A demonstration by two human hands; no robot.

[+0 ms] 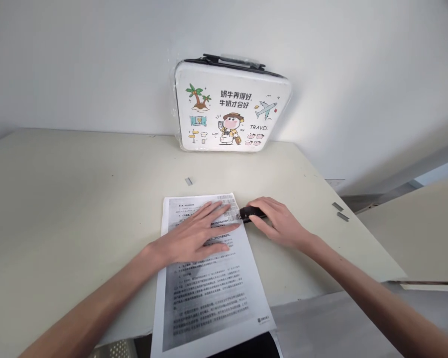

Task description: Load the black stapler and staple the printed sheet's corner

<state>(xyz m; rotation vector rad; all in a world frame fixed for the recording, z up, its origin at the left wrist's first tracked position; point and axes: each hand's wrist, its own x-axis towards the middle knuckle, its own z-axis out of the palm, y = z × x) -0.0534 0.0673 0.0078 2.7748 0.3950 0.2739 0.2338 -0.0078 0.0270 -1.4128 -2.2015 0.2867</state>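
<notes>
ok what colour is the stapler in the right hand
Black; the stapler shows best in the head view.

L & R forearms [112, 286] are bare, slim, tapering; L hand [199, 231] & R hand [280, 221] also bare, w/ long, thin fingers [221, 229].

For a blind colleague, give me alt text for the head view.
The left hand lies spread on printed paper while the right hand holds a black stapler at the paper's edge. A white, illustrated case stands behind on the pale table.
</notes>
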